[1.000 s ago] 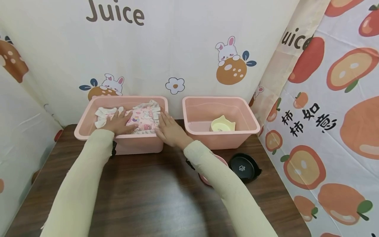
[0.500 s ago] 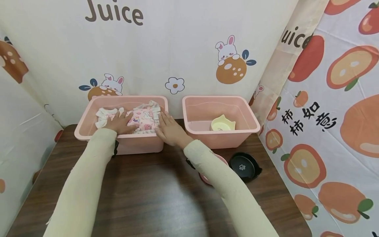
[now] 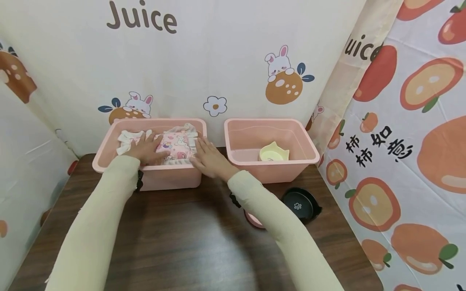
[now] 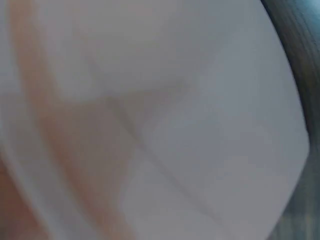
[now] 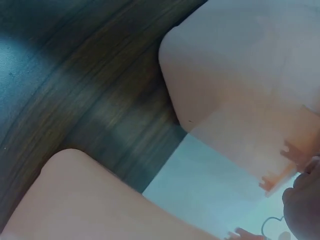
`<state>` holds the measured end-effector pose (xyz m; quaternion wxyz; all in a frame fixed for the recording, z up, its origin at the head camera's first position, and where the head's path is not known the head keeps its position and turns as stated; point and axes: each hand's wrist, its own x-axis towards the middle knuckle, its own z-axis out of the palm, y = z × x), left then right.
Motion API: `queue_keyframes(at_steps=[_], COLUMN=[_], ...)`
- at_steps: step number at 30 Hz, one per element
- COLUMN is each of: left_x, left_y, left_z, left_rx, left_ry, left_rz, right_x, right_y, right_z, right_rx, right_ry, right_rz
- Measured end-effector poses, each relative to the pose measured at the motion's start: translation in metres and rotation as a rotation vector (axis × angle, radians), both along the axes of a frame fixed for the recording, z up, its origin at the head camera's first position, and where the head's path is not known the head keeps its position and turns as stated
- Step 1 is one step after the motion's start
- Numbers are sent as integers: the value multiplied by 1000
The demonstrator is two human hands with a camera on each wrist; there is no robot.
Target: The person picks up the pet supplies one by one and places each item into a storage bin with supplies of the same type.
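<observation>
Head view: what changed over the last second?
Little. The right sleeve shifted slightly right, now hiding the far rim of the pink bowl; the left sleeve eased slightly left. Nothing was taken hold of or let go. Left hand stays on the cloth, right hand at the right end of the left bin; yellow bowl and black bowl unmoved.

The bin — pink, rectangular, open-topped — stands upright at nine o'clock in the head view. The cloth lies inside, pink with a cartoon print and white ruffles, bunched toward nine o'clock, its three o'clock ruffle beside the bin's wall.
</observation>
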<state>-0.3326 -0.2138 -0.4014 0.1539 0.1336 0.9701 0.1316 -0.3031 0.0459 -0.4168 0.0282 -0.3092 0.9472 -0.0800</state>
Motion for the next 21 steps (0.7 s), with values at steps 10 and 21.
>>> queue_keyframes(at_steps=[10, 21], left_x=[4, 7], left_y=[32, 82], left_z=[30, 34], left_rx=[61, 71], left_ry=[92, 188], left_rz=[-121, -231], right_x=[8, 33], right_y=[34, 107], right_z=[23, 27], right_rx=[-96, -174], right_ry=[-32, 12], right_rz=[-10, 1])
